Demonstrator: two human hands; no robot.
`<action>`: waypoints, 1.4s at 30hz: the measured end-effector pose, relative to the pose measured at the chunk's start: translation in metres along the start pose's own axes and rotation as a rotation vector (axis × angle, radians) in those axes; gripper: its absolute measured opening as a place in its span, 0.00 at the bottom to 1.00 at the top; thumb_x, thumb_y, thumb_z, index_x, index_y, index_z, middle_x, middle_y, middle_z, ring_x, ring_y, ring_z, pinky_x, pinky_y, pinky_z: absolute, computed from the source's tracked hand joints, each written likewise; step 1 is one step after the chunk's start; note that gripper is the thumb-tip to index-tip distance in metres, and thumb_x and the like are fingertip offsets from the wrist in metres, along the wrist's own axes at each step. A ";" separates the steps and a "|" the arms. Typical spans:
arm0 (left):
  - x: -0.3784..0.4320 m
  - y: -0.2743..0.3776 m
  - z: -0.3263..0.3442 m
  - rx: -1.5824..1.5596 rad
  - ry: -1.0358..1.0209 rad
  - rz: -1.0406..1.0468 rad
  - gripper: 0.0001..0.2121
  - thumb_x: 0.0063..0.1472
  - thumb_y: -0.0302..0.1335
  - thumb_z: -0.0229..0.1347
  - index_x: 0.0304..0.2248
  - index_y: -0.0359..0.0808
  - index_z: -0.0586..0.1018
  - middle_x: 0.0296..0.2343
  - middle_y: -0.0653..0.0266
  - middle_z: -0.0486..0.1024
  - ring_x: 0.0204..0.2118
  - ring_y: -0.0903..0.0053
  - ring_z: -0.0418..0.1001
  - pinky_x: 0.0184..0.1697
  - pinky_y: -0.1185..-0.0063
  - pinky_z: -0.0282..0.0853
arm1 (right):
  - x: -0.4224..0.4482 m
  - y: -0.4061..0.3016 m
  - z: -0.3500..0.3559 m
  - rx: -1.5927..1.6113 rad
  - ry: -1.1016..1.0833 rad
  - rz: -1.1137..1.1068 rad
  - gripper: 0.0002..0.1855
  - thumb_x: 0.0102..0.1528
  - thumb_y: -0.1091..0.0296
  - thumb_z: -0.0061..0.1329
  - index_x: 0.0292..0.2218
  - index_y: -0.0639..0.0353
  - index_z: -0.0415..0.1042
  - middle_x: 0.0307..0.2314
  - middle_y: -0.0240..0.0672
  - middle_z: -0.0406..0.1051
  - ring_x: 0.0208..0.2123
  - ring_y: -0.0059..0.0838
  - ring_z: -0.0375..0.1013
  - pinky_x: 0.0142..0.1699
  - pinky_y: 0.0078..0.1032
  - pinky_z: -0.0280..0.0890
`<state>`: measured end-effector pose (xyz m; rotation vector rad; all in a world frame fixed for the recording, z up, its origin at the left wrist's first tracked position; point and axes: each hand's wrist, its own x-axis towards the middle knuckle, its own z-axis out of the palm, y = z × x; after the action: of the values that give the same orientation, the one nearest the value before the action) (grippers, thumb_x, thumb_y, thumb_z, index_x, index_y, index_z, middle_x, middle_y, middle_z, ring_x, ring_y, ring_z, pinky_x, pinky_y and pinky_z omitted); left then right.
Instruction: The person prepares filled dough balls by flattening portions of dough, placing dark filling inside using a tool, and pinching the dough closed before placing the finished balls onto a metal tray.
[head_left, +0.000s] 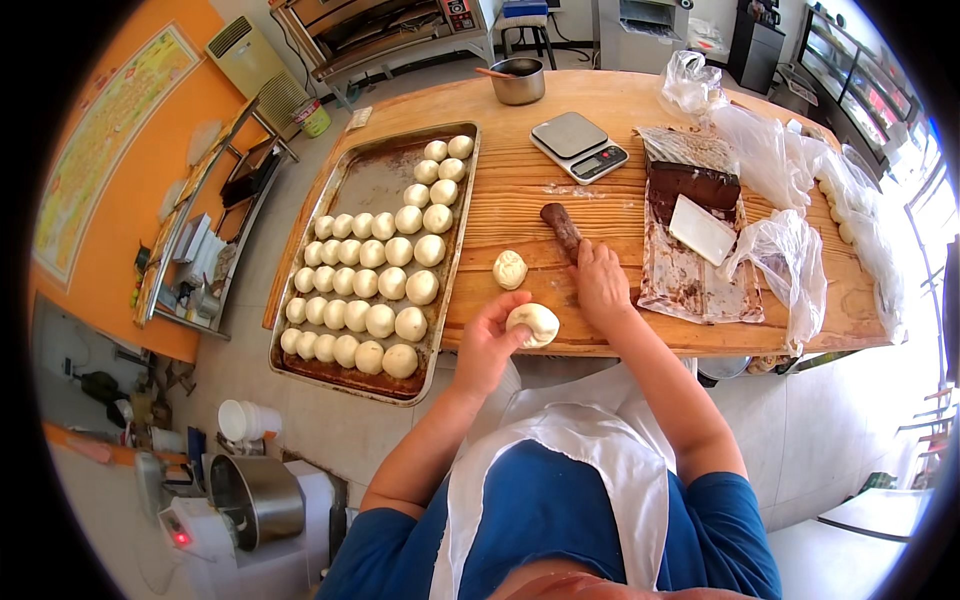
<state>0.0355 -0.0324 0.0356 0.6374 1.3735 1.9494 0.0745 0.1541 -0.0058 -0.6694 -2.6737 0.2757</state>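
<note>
My left hand (489, 337) holds a cupped piece of pale dough (534, 325) just past the table's front edge, thumb pressed into it. My right hand (602, 283) grips the near end of a roll of dark brown filling (561, 226) on the wooden table (517, 202). The fingertips hide that end of the roll. Between the hands and the tray sits a wrinkled dough ball (511, 269). To the left, a large metal baking tray (367, 184) carries rows of smooth round dough balls (371, 253).
Right of my right hand lies an opened wrapper (701, 289) with a dark filling block (694, 185) and a white scraper (702, 229). Beyond stand a digital scale (577, 146) and a metal pot (520, 82). Clear plastic sheeting (780, 165) covers more dough at the right.
</note>
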 end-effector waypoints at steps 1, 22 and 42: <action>0.001 0.001 0.001 -0.051 -0.005 -0.013 0.15 0.49 0.17 0.48 0.39 0.30 0.67 0.32 0.65 0.70 0.35 0.83 0.67 0.40 0.85 0.63 | -0.001 0.001 -0.002 0.011 -0.005 -0.008 0.17 0.44 0.75 0.40 0.38 0.65 0.58 0.30 0.44 0.62 0.34 0.38 0.64 0.37 0.27 0.62; 0.032 -0.014 0.004 -0.330 0.185 -0.252 0.13 0.53 0.20 0.39 0.40 0.29 0.64 0.34 0.58 0.67 0.37 0.72 0.68 0.40 0.78 0.66 | -0.043 0.018 -0.040 0.187 -0.052 -0.011 0.14 0.44 0.68 0.47 0.33 0.62 0.61 0.28 0.42 0.61 0.31 0.40 0.66 0.35 0.32 0.62; 0.046 -0.026 0.047 -0.258 -0.006 -0.215 0.08 0.58 0.27 0.41 0.36 0.35 0.67 0.31 0.67 0.68 0.31 0.82 0.67 0.28 0.85 0.64 | -0.038 -0.008 -0.055 0.886 0.145 -0.128 0.18 0.36 0.73 0.52 0.32 0.66 0.64 0.25 0.43 0.64 0.29 0.44 0.66 0.35 0.31 0.62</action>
<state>0.0439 0.0373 0.0270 0.3576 1.1112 1.9054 0.1244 0.1341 0.0347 -0.2154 -2.1150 1.2129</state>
